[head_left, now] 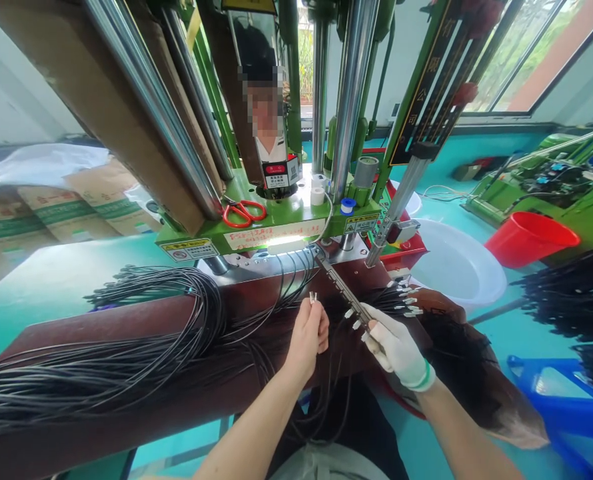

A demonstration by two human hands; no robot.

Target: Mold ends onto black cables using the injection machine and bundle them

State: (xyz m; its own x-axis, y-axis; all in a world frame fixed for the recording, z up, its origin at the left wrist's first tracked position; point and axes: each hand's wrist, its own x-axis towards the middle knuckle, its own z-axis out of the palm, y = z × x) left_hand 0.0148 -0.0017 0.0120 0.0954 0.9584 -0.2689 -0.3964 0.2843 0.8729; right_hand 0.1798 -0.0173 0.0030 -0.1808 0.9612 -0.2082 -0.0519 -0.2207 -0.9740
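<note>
Bare L hand (306, 337), pinched on metal terminal (313, 297), gloved R hand (399, 350) clamped on metal jig bar (344, 290)

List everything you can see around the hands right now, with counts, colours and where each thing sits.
green vertical press with steel columns: one, green, straight ahead
red-handled scissors: one pair, red, on the press bed
black cables: many, black, draped over the bench
dark red bench: one, dark red, below the press
white plastic basin: one, white, right of the press
red plastic bucket: one, red, far right
blue stool: one, blue, lower right
cardboard boxes: several, tan and green, far left
person: one, white shirt, beyond the press
steel fixture bar: one, silver, in the right hand
small metal piece: one, silver, in the left hand
left hand: one, bare, pinching the piece
right hand: one, white-gloved, gripping the bar
</note>
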